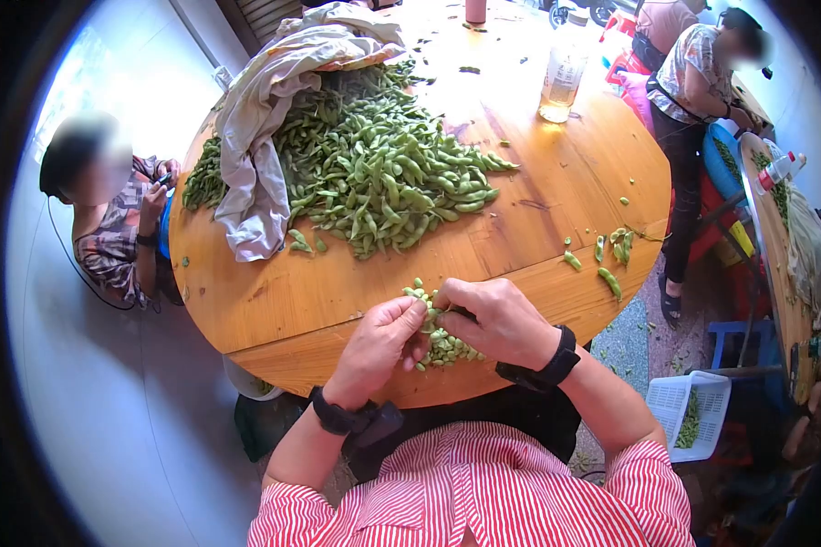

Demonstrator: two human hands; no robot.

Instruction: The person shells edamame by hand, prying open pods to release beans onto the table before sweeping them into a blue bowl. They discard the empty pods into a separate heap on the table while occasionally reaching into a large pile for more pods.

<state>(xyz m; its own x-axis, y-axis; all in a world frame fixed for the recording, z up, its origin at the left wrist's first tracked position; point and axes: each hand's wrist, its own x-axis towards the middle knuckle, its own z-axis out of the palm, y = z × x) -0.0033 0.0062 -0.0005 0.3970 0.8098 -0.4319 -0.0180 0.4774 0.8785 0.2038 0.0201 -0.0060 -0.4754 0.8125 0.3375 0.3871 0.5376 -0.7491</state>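
Observation:
Both my hands meet over the near edge of the round wooden table. My left hand point(385, 341) is closed, thumb and forefinger pinching what looks like a green soybean pod point(430, 315). My right hand point(500, 319) is closed too, its curled fingers against the same pod; the fingertips are partly hidden. Below and around the fingers lies a small heap of shelled green soybeans point(449, 350). Farther back spreads a big pile of unshelled soybean pods point(374, 173), partly covered by a pale crumpled cloth point(255, 137).
A bottle of yellowish liquid point(562, 77) stands on the wooden table point(292, 314). Loose pods point(609, 283) lie at its right. One person point(109, 219) sits at left; another point(689, 87) stands at right by a second table. A white basket point(713, 415) sits low at right.

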